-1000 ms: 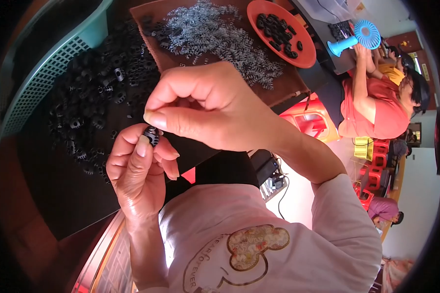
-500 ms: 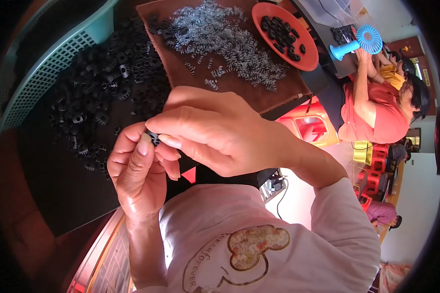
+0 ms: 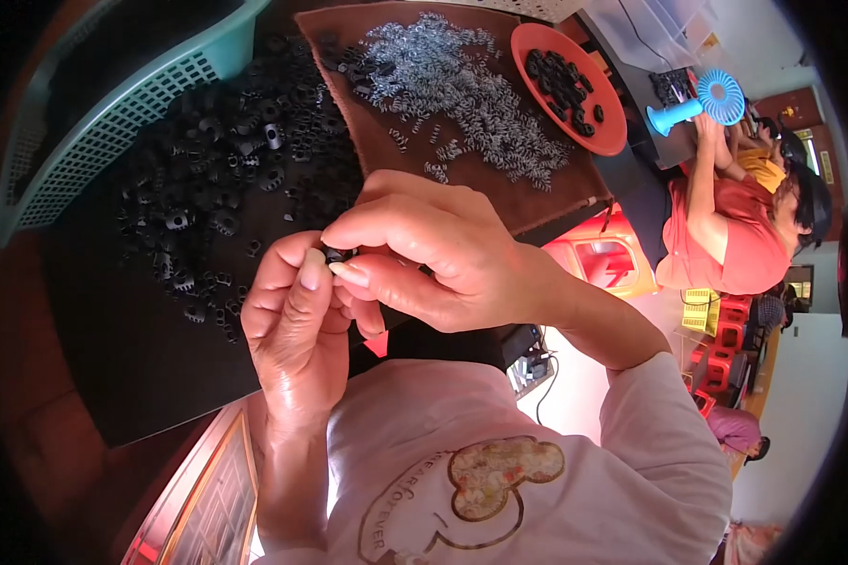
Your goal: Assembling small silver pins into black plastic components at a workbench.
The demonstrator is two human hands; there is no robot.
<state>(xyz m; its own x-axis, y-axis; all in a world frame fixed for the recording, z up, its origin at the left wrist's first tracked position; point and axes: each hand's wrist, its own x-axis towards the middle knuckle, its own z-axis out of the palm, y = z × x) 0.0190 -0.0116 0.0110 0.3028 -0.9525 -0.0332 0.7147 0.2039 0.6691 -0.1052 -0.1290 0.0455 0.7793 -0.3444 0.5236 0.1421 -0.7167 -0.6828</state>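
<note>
Between the fingertips of both hands is a small black plastic part (image 3: 337, 254), mostly covered by the fingers. My left hand (image 3: 297, 320) pinches it from the left with thumb and fingers. From the right, my right hand (image 3: 433, 254) grips it between thumb and forefinger. Past the hands, a heap of black plastic parts (image 3: 207, 179) lies on the dark table (image 3: 160, 367). A pile of small metal springs (image 3: 471, 104) is spread over a brown cloth (image 3: 556, 212). An orange-red plate (image 3: 612, 127) to its right holds several black oval pieces (image 3: 565, 89).
A green perforated basket (image 3: 127, 118) lies tilted at the far left of the heap. On the right, a person in a red shirt (image 3: 725, 235) sits near a blue handheld fan (image 3: 716, 99). A red plastic stool (image 3: 603, 259) stands beside the table; a clear bin (image 3: 650, 33) is farther back.
The whole scene, hands included, has shifted a little to the right in view. The fingers have turned slightly around the small black part, and both hands still grip it.
</note>
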